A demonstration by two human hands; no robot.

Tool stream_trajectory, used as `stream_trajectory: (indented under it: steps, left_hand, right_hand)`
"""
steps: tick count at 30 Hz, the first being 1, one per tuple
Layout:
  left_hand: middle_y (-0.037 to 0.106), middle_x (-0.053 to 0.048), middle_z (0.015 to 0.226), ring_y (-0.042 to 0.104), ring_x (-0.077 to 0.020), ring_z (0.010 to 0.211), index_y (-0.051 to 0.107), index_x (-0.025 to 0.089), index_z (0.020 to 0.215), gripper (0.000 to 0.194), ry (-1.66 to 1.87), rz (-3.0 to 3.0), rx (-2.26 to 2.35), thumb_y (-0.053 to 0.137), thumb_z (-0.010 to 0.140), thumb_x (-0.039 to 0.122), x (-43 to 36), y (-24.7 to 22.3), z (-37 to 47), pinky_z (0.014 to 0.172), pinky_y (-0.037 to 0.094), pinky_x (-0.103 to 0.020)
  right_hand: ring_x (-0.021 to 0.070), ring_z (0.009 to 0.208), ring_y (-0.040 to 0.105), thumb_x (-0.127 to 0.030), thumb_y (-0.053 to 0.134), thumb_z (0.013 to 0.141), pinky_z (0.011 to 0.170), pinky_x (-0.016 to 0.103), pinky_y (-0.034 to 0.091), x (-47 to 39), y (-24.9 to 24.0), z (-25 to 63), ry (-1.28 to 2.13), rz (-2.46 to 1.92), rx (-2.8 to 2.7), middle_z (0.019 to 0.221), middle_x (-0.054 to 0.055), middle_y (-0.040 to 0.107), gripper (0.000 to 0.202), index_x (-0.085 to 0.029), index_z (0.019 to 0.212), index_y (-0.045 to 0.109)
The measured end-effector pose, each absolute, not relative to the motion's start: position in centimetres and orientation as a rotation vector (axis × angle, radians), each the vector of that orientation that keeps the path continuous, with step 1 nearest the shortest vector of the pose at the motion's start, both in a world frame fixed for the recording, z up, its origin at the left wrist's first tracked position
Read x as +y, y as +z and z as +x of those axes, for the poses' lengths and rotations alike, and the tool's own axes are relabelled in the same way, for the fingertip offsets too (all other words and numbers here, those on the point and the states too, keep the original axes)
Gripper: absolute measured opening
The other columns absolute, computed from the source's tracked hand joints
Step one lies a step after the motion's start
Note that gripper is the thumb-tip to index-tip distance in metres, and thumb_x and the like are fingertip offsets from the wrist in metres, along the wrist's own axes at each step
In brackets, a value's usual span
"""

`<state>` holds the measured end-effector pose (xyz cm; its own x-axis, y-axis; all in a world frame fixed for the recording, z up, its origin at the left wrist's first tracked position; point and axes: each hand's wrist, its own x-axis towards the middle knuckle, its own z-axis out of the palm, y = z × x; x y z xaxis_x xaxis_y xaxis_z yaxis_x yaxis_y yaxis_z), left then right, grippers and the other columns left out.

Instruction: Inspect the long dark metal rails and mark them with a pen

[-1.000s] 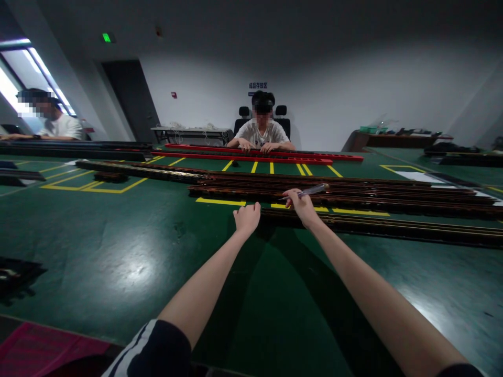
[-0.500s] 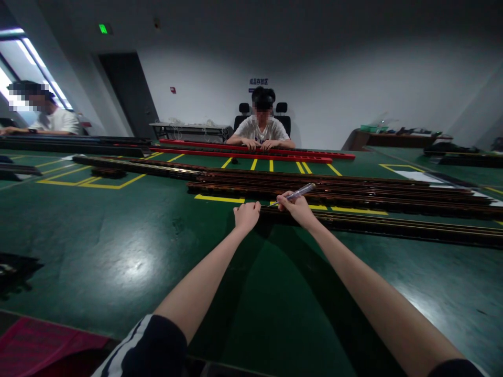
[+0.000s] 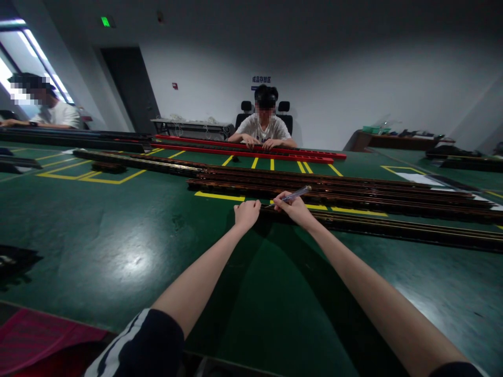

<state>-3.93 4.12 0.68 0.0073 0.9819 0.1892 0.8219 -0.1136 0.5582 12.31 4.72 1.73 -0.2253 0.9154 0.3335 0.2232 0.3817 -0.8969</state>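
My right hand (image 3: pixel 293 208) grips a screwdriver (image 3: pixel 295 194) with a clear handle, its thin tip pointing left and down at the near end of a long dark strip (image 3: pixel 373 226). Closed at that strip's left end is my left hand (image 3: pixel 247 213), its fingertips curled over the end. The strip runs off to the right along the green table (image 3: pixel 118 225). Just beyond my hands lies a bundle of long dark strips with coppery edges (image 3: pixel 353 189). What my left fingers pinch is partly hidden by them.
Across the table, a person (image 3: pixel 264 125) has both hands on red strips (image 3: pixel 314 157). Another person (image 3: pixel 58 114) sits at the far left behind black strips (image 3: pixel 78 137). A dark part (image 3: pixel 18 262) lies at the left edge, above a pink basket (image 3: pixel 43 335).
The screwdriver and my right hand have shifted slightly left. My left hand stays at the strip's end. The view has tilted a little.
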Motion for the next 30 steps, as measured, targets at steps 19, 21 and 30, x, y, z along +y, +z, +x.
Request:
stream_trajectory:
  steps: [19, 21, 30]
  left_hand:
    - [0.069, -0.005, 0.082, 0.062, -0.0207, 0.08, 0.062, 0.019, 0.071, 0.043, 0.765, 1.975, 1.876, 0.028, 0.095, 0.03, 4.09, 0.86, -4.06, 0.088, 0.04, -0.037]
    - [0.069, -0.006, 0.083, 0.062, -0.0204, 0.08, 0.062, 0.018, 0.072, 0.043, 0.772, 1.958, 1.869, 0.028, 0.095, 0.031, 4.02, 0.93, -4.0, 0.089, 0.04, -0.038]
    - [0.07, -0.005, 0.084, 0.062, -0.0194, 0.079, 0.062, 0.018, 0.071, 0.044, 0.778, 1.953, 1.854, 0.028, 0.095, 0.032, 3.92, 0.91, -4.03, 0.089, 0.04, -0.036]
  right_hand:
    - [0.019, 0.067, 0.066, -0.05, 0.063, 0.077, 0.067, 0.033, 0.051, 4.19, 1.51, 11.61, 0.755, -1.081, -1.707, 0.07, 0.006, 0.073, 0.032, -0.018, 0.076, 0.064]
    - [0.0188, 0.065, 0.066, -0.05, 0.063, 0.078, 0.066, 0.032, 0.051, 4.28, 1.51, 11.73, 0.746, -1.077, -1.705, 0.069, 0.006, 0.073, 0.032, -0.018, 0.076, 0.064]
    - [0.0192, 0.065, 0.067, -0.046, 0.063, 0.079, 0.067, 0.033, 0.052, 4.39, 1.63, 12.11, 0.727, -1.092, -1.658, 0.066, 0.005, 0.071, 0.028, -0.019, 0.075, 0.063]
